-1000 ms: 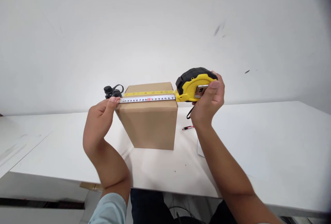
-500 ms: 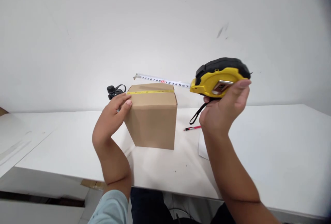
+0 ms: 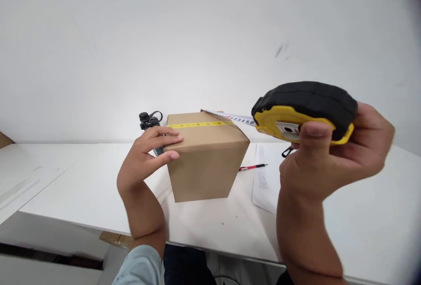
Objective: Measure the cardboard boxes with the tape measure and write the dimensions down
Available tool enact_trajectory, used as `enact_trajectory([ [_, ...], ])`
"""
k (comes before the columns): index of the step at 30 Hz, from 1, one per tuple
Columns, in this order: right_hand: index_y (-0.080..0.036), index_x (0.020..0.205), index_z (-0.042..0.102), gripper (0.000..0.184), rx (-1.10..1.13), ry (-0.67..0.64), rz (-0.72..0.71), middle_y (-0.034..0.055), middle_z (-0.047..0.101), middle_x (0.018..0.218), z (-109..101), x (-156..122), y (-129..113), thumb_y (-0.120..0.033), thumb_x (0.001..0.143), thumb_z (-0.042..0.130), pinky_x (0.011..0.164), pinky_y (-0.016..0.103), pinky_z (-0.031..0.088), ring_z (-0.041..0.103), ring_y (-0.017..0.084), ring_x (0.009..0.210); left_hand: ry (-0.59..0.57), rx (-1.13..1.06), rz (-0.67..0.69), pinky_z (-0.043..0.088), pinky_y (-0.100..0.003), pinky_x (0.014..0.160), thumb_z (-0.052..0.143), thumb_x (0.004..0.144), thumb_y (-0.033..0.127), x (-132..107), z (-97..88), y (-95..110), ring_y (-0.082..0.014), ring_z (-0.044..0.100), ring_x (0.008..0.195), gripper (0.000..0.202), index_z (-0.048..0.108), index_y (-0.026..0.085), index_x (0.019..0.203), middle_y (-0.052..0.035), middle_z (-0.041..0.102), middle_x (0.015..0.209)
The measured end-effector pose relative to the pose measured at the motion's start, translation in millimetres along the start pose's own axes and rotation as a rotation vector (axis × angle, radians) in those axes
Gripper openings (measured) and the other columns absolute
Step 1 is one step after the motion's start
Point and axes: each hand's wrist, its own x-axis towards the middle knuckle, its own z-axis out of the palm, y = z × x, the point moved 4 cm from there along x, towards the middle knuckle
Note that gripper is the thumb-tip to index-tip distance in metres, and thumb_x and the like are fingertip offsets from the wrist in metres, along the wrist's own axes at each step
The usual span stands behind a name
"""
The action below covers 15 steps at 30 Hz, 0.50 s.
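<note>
A brown cardboard box [image 3: 207, 166] sealed with yellow tape stands on the white table [image 3: 82, 188]. My left hand [image 3: 148, 155] grips its upper left corner, fingers over the top and thumb on the front face. My right hand [image 3: 325, 158] is raised close to the camera, closed around a yellow and black tape measure [image 3: 302, 112]. A short length of white blade [image 3: 235, 118] sticks out leftward over the box's top right edge.
A red and black pen [image 3: 252, 167] lies on the table right of the box, next to a sheet of paper [image 3: 265, 182]. A small black device with a strap [image 3: 149, 120] stands behind the box's left corner. A white wall rises behind the table.
The blade left the box's front edge and has mostly retracted. My right hand lifted the tape measure up and toward the camera. My left hand let go of the blade tip and gripped the box, which has turned.
</note>
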Motion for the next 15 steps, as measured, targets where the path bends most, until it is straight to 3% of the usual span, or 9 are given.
enact_trajectory([
  [3, -0.029, 0.103, 0.080, 0.045, -0.072, 0.140, -0.375, 0.0027, 0.060, 0.098, -6, -5, -11, -0.068, 0.080, 0.087, 0.088, 0.045, 0.060, 0.062, 0.022, 0.091, -0.050, -0.048, 0.066, 0.060, -0.044, 0.106, 0.082, 0.096, 0.054, 1, -1.3, 1, -0.0274, 0.075, 0.118, 0.028, 0.088, 0.039, 0.119, -0.0056, 0.082, 0.127],
  [4, -0.031, 0.107, 0.081, 0.044, -0.118, 0.140, -0.423, 0.0031, 0.059, 0.098, -7, -7, -13, -0.068, 0.083, 0.085, 0.089, 0.045, 0.060, 0.063, 0.022, 0.091, -0.079, -0.081, 0.077, 0.060, -0.045, 0.108, 0.084, 0.095, 0.052, 1, -1.3, 2, -0.0286, 0.074, 0.121, 0.030, 0.087, 0.040, 0.122, -0.0060, 0.082, 0.131],
  [7, -0.038, 0.123, 0.081, 0.044, -0.222, 0.103, -0.455, 0.0049, 0.060, 0.104, -9, -9, -17, -0.066, 0.088, 0.081, 0.091, 0.047, 0.061, 0.067, 0.028, 0.102, -0.198, -0.227, 0.105, 0.058, -0.050, 0.116, 0.088, 0.091, 0.048, 4, -0.4, 7, -0.0330, 0.072, 0.133, 0.041, 0.083, 0.041, 0.131, -0.0077, 0.079, 0.142],
  [9, -0.041, 0.127, 0.080, 0.045, -0.224, 0.093, -0.483, 0.0050, 0.064, 0.109, -10, -7, -18, -0.066, 0.089, 0.079, 0.092, 0.049, 0.061, 0.068, 0.030, 0.107, -0.262, -0.318, 0.093, 0.058, -0.052, 0.117, 0.085, 0.093, 0.045, 4, 0.5, 10, -0.0341, 0.072, 0.135, 0.038, 0.084, 0.042, 0.131, -0.0079, 0.078, 0.143],
  [13, -0.041, 0.122, 0.084, 0.051, -0.060, 0.127, -0.604, 0.0028, 0.071, 0.105, -9, 1, -14, -0.072, 0.081, 0.081, 0.091, 0.050, 0.059, 0.069, 0.026, 0.095, -0.420, -0.473, 0.000, 0.068, -0.054, 0.097, 0.074, 0.095, 0.061, -5, 11.9, 9, -0.0360, 0.082, 0.114, 0.034, 0.090, 0.038, 0.113, -0.0121, 0.084, 0.129],
  [15, -0.039, 0.118, 0.086, 0.051, -0.014, 0.142, -0.599, 0.0023, 0.074, 0.104, -8, 5, -12, -0.072, 0.080, 0.080, 0.092, 0.052, 0.058, 0.069, 0.025, 0.091, -0.332, -0.523, -0.003, 0.069, -0.055, 0.086, 0.072, 0.091, 0.075, -10, 15.7, 9, -0.0360, 0.083, 0.095, 0.046, 0.091, 0.034, 0.101, -0.0139, 0.087, 0.110],
])
